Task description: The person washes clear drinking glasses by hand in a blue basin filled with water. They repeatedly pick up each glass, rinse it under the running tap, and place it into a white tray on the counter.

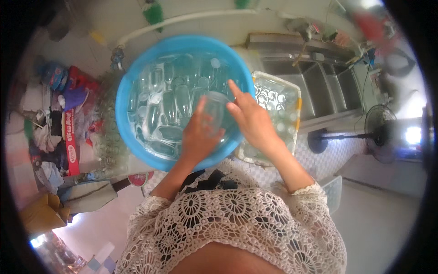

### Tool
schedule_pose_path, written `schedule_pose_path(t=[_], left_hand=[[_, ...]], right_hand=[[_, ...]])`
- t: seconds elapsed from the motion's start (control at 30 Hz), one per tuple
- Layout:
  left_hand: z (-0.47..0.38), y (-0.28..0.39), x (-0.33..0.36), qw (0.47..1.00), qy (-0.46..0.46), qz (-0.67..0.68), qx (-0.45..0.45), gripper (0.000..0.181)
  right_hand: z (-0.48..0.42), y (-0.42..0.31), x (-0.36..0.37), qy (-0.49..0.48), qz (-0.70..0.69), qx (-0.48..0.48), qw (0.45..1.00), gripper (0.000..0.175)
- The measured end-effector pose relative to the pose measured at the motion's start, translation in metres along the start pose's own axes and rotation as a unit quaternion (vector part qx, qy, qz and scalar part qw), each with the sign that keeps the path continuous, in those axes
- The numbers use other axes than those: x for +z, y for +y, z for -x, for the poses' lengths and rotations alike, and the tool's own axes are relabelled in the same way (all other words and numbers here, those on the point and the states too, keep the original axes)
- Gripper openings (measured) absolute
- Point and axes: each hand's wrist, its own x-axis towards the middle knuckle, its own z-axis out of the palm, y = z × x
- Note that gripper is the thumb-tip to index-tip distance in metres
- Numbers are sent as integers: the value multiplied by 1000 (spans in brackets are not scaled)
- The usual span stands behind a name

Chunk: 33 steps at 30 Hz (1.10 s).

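Note:
A large blue plastic basin [124, 99] in front of me holds many clear glass bottles [169, 104] lying in liquid, with some foam between them. Over its right part, my left hand [200, 135] grips a clear glass container [216, 108], blurred, whose mouth points away from me. My right hand [251, 116] is beside that container, index finger extended and thumb close to the glass. I cannot tell whether the thumb touches it. Nothing else shows in the right hand.
Right of the basin stands a white crate [297, 113] of glass bottles. Beyond it is a stainless steel sink [313, 89] with a tap [306, 32]. A standing fan [379, 126] is farther right. Several glass bottles [109, 137] and a red box [71, 140] stand at left.

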Motion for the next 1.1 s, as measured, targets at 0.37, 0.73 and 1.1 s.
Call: schedule_pose_path(t=[0.37, 0.73, 1.1], left_hand=[[33, -11, -42, 922, -50, 296, -245, 97], [90, -41, -77, 949, -33, 212, -230, 88], [158, -290, -147, 758, 608, 96, -216, 49]], right_hand=[[13, 14, 70, -72, 101, -77, 989, 53], [-49, 114, 77, 49, 223, 35, 973, 48], [67, 340, -47, 166, 264, 223, 924, 38]])
